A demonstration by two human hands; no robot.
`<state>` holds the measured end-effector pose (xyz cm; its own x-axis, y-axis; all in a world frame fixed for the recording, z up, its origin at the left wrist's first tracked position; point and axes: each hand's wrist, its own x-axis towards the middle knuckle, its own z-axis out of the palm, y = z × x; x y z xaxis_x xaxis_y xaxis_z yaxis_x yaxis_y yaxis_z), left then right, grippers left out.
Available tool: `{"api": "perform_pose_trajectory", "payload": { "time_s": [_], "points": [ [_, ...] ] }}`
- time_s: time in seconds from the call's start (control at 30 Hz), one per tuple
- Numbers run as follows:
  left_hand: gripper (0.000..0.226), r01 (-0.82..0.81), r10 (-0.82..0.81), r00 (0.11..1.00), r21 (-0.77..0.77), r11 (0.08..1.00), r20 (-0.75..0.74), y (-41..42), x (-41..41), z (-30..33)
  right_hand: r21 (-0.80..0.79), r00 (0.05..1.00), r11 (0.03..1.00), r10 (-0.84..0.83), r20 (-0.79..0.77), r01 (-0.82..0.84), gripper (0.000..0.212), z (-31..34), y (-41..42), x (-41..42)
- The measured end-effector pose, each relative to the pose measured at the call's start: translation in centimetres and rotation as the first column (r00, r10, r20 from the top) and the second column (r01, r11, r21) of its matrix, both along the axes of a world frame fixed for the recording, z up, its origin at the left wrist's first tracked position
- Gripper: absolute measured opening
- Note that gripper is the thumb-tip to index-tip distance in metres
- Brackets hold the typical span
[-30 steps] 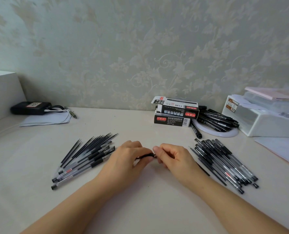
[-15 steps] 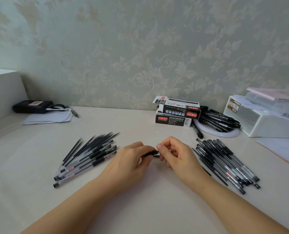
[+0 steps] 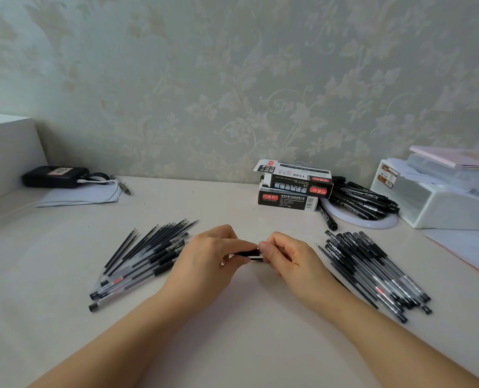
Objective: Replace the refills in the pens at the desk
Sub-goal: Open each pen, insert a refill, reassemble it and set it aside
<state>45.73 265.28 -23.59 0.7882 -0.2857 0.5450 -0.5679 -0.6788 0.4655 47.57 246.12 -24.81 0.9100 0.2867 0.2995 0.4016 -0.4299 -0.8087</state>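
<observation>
- Pale desk (image 3: 246, 345) against floral wallpaper (image 3: 232, 79); both forearms reach in to the middle, where the work is done.
- Left hand (image 3: 204, 261) and right hand (image 3: 291, 261) meet fingertip to fingertip, each pinching one end of a single pen (image 3: 251, 254). Only a short black stretch shows between them; the rest is hidden by the fingers.
- Judgement: an opposed two-handed pinch suits twisting or pulling a pen apart or together; which of these is under way cannot be told.
- Left of the grip: a fan of thin refills (image 3: 154, 239) lying with clear-barrelled pens (image 3: 132, 275), just beside the left hand, within easy reach.
- Right of the grip: a second heap of pens (image 3: 372, 273), near the right hand. Keeping two heaps probably separates pens done from pens waiting; which is which cannot be told.
- Beyond the grip: two stacked boxes (image 3: 291, 189), the upper with its flap open, and more pens on a white ring (image 3: 372, 222).
- Far left: a black device (image 3: 53, 177) on paper (image 3: 78, 196). Far right: a white bin (image 3: 442, 208).
</observation>
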Motion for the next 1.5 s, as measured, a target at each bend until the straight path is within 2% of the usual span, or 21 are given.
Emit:
{"api": "perform_pose_trajectory", "payload": {
  "time_s": [0.17,0.23,0.3,0.37,0.47,0.53,0.63,0.7,0.77,0.93,1.07,1.3,1.5],
  "points": [
    [0.022,-0.026,0.027,1.0,-0.025,0.999,0.006,-0.2,0.0,-0.5,0.087,0.998,0.994,-0.065,-0.009,0.066,0.038,0.1,0.3,-0.2],
    [0.017,-0.069,0.069,0.998,-0.018,0.997,-0.015,-0.2,0.0,-0.7,0.099,0.988,0.986,-0.141,0.07,0.134,0.036,-0.1,0.4,-0.3],
    [0.015,-0.12,0.119,0.991,-0.019,0.993,-0.062,0.1,0.3,-0.9,0.081,0.952,0.97,-0.239,0.189,0.228,0.02,-0.2,0.3,-0.1],
    [0.017,-0.156,0.154,0.982,-0.019,0.988,-0.108,0.6,0.6,-0.9,-0.022,0.928,0.959,-0.267,0.261,0.282,0.004,-0.3,0.2,0.0],
    [0.017,-0.174,0.174,0.977,0.011,0.985,-0.125,1.0,0.7,-0.8,-0.267,0.958,0.934,-0.18,0.224,0.238,0.012,-0.9,0.3,0.3],
    [0.016,-0.162,0.165,0.979,0.037,0.986,-0.118,1.1,0.7,-0.8,-0.311,0.969,0.929,-0.138,0.207,0.199,0.008,-1.0,0.4,0.2],
    [0.016,-0.141,0.148,0.982,0.067,0.988,-0.117,1.2,0.6,-0.8,-0.29,0.968,0.935,-0.147,0.201,0.202,0.005,-0.8,0.4,0.0],
    [0.016,-0.127,0.134,0.984,0.068,0.99,-0.12,1.2,0.5,-0.8,-0.217,0.97,0.955,-0.163,0.179,0.201,0.005,-0.5,0.3,0.0],
    [0.016,-0.109,0.115,0.987,0.062,0.992,-0.113,1.1,0.5,-0.7,-0.128,0.98,0.979,-0.141,0.138,0.159,0.007,-0.2,0.3,-0.1],
    [0.015,-0.022,0.028,0.994,0.061,0.998,-0.102,0.6,0.4,-0.7,-0.033,0.998,0.998,-0.058,0.04,0.059,0.013,-0.2,0.3,-0.3],
    [0.012,-0.019,0.021,0.994,0.022,1.0,-0.108,0.5,0.3,-0.6,0.064,0.998,0.997,-0.05,-0.032,0.052,0.01,-0.2,0.1,-0.1],
    [0.011,-0.009,0.013,0.996,0.047,0.999,-0.089,0.2,0.1,-0.1,0.137,0.994,0.991,0.004,-0.111,0.011,0.011,-0.3,-0.2,0.0],
    [0.013,-0.01,0.015,0.996,0.06,0.998,-0.086,0.0,0.0,0.1,0.164,0.993,0.986,0.015,-0.12,0.005,0.012,-0.3,-0.1,-0.1]
  ]
}}
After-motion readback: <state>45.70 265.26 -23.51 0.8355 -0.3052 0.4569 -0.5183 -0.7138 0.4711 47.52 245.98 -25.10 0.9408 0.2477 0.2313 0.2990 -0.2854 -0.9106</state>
